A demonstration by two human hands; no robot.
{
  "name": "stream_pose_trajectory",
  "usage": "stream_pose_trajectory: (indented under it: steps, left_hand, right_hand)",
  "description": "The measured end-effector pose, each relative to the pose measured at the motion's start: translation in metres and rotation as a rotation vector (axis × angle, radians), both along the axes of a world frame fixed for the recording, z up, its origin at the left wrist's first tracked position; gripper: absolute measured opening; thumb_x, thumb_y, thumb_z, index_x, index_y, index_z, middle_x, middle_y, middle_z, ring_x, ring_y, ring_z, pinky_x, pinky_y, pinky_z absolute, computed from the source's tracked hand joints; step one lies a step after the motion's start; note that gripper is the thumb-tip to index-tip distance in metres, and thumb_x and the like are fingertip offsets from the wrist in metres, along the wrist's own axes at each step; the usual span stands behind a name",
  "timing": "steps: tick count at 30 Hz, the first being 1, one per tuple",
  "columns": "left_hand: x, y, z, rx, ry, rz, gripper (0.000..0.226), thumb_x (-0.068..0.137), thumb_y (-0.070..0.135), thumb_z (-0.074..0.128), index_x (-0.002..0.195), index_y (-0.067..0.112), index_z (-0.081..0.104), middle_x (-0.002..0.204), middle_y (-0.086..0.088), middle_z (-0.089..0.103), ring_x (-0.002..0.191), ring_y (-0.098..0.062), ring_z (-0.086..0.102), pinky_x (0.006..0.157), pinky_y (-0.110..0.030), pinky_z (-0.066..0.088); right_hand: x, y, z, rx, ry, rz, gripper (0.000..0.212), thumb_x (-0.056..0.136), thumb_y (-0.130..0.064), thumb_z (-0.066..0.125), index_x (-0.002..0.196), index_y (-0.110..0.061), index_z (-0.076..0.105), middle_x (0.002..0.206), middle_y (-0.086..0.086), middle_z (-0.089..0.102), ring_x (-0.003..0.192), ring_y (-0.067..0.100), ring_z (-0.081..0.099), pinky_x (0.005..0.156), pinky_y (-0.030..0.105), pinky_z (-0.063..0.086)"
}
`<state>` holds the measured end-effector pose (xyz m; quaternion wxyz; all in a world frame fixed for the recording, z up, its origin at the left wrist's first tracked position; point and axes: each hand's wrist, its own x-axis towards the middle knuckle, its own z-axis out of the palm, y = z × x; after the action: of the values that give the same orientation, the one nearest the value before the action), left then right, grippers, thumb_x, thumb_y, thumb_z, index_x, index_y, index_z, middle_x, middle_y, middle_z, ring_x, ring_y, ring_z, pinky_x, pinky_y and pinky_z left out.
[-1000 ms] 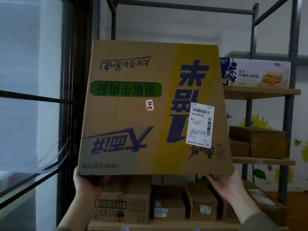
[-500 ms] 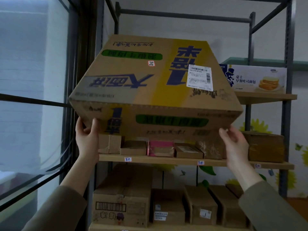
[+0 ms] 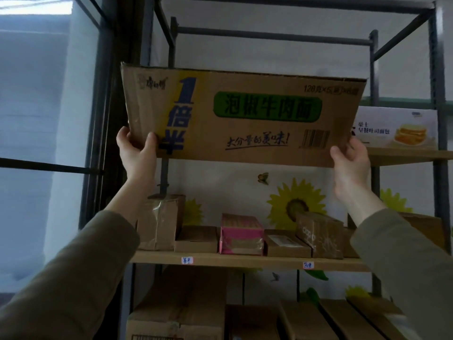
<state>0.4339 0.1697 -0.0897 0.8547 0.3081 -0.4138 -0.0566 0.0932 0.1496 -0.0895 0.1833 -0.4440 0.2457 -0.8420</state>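
The carton (image 3: pixel 245 119) has swung up and turned since half a second ago, so its long printed side now faces the camera, level with the upper shelf (image 3: pixel 404 155). The left grip (image 3: pixel 137 155) curls round its lower left corner with the thumb on the front. The right grip (image 3: pixel 349 165) clasps the lower right corner. The carton stands above both grips.

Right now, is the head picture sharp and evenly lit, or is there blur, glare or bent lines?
Head view: pale daylight from the window at the left, washed out; the noodle carton is dim, its big print readable, the small print at its top right blurred; the rack posts lean, a wide-angle effect.
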Motion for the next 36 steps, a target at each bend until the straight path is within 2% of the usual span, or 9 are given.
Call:
stream_pose_trajectory:
  steps: [3, 6, 9, 13, 20, 26, 28, 31, 36]
  left_hand:
    - [0.005, -0.025, 0.015, -0.019, -0.024, 0.076, 0.059, 0.088, 0.031, 0.059, 0.140, 0.016, 0.034, 0.134, -0.003, 0.046, 0.119, -0.013, 0.048, 0.096, -0.023, 0.044]
    - [0.017, -0.055, 0.032, 0.005, -0.101, 0.111, 0.060, 0.088, 0.034, 0.059, 0.141, 0.017, 0.036, 0.137, -0.005, 0.044, 0.121, -0.016, 0.047, 0.102, -0.030, 0.043]
    - [0.023, -0.079, 0.046, 0.008, -0.177, 0.161, 0.062, 0.089, 0.038, 0.056, 0.143, 0.019, 0.033, 0.140, -0.006, 0.040, 0.125, -0.016, 0.044, 0.105, -0.032, 0.039]
    - [0.025, -0.098, 0.066, 0.025, -0.190, 0.229, 0.062, 0.090, 0.042, 0.053, 0.144, 0.022, 0.030, 0.141, -0.005, 0.039, 0.124, -0.014, 0.042, 0.103, -0.028, 0.035]
    - [0.034, -0.128, 0.071, 0.133, -0.306, 0.362, 0.057, 0.093, 0.037, 0.051, 0.142, 0.014, 0.033, 0.140, -0.010, 0.045, 0.127, -0.027, 0.044, 0.100, -0.037, 0.037]
    - [0.035, -0.150, 0.070, 0.125, -0.185, 0.369, 0.055, 0.087, 0.038, 0.060, 0.131, 0.011, 0.041, 0.136, -0.012, 0.039, 0.120, -0.028, 0.045, 0.091, -0.033, 0.039]
    - [0.039, -0.158, 0.072, 0.152, -0.209, 0.402, 0.052, 0.086, 0.038, 0.061, 0.127, 0.011, 0.044, 0.132, -0.011, 0.046, 0.118, -0.028, 0.048, 0.094, -0.037, 0.040]
    - [0.045, -0.171, 0.070, 0.194, -0.310, 0.502, 0.046, 0.086, 0.037, 0.060, 0.123, 0.011, 0.050, 0.124, -0.012, 0.056, 0.113, -0.032, 0.053, 0.100, -0.050, 0.039]
    - [0.047, -0.186, 0.063, 0.199, -0.357, 0.602, 0.032, 0.088, 0.034, 0.056, 0.115, 0.018, 0.057, 0.115, -0.008, 0.062, 0.115, -0.030, 0.051, 0.109, -0.059, 0.020]
  right_hand:
    - [0.004, -0.024, 0.014, -0.001, -0.008, -0.090, 0.037, 0.094, -0.009, 0.052, 0.130, -0.005, 0.046, 0.111, -0.001, 0.055, 0.104, 0.009, 0.053, 0.086, 0.015, 0.039]
    - [0.008, -0.050, 0.030, 0.001, 0.036, -0.209, 0.033, 0.094, -0.013, 0.053, 0.126, -0.007, 0.049, 0.109, -0.003, 0.053, 0.101, 0.008, 0.051, 0.089, 0.017, 0.038]
    - [0.009, -0.076, 0.045, 0.012, 0.170, -0.365, 0.031, 0.096, -0.017, 0.048, 0.126, -0.011, 0.054, 0.121, 0.000, 0.058, 0.111, 0.016, 0.055, 0.096, 0.024, 0.041]
    - [0.011, -0.099, 0.065, 0.069, 0.243, -0.490, 0.043, 0.098, -0.023, 0.044, 0.139, -0.011, 0.042, 0.138, 0.004, 0.049, 0.127, 0.020, 0.045, 0.106, 0.030, 0.034]
    - [0.019, -0.134, 0.073, 0.159, 0.367, -0.539, 0.048, 0.099, -0.018, 0.042, 0.144, -0.008, 0.031, 0.147, 0.010, 0.038, 0.135, 0.025, 0.036, 0.109, 0.034, 0.030]
    - [0.025, -0.157, 0.062, 0.104, 0.373, -0.685, 0.043, 0.095, -0.024, 0.050, 0.135, -0.009, 0.045, 0.133, 0.013, 0.051, 0.124, 0.027, 0.047, 0.102, 0.035, 0.037]
    - [0.025, -0.166, 0.062, 0.096, 0.390, -0.731, 0.038, 0.094, -0.024, 0.052, 0.129, -0.011, 0.052, 0.128, 0.011, 0.056, 0.120, 0.028, 0.050, 0.104, 0.043, 0.038]
    - [0.023, -0.181, 0.063, 0.200, 0.494, -0.811, 0.035, 0.094, -0.027, 0.051, 0.127, -0.016, 0.055, 0.127, 0.009, 0.059, 0.122, 0.032, 0.048, 0.108, 0.055, 0.028]
    - [0.026, -0.196, 0.058, 0.257, 0.627, -0.935, 0.039, 0.098, -0.026, 0.040, 0.132, -0.013, 0.051, 0.135, 0.012, 0.053, 0.131, 0.032, 0.039, 0.114, 0.057, 0.008]
